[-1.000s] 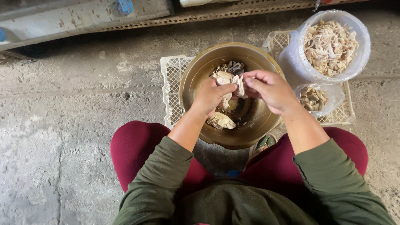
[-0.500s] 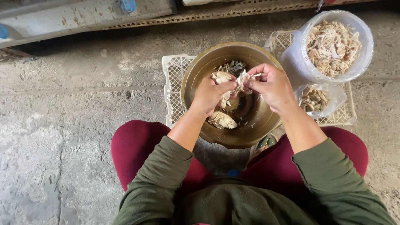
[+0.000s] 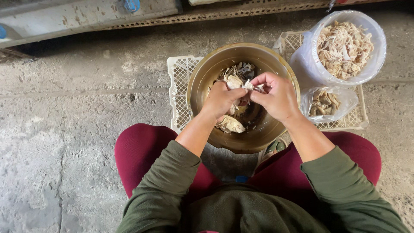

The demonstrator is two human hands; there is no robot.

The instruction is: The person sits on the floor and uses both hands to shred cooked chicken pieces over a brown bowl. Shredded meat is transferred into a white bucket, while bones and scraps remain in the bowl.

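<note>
Over the brass bowl (image 3: pixel 202 86), a pale meat piece (image 3: pixel 236 82) is clamped between left hand (image 3: pixel 222 98) at 9 and right hand (image 3: pixel 278 97) at 3, both grips closed, long axis crosswise

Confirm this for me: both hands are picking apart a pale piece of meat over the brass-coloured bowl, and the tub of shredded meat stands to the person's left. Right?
Not quite. In the head view the tub of shredded meat stands to the person's right, not left. The rest holds: the left hand and right hand pick at a pale piece of meat over the brass-coloured bowl.
</note>
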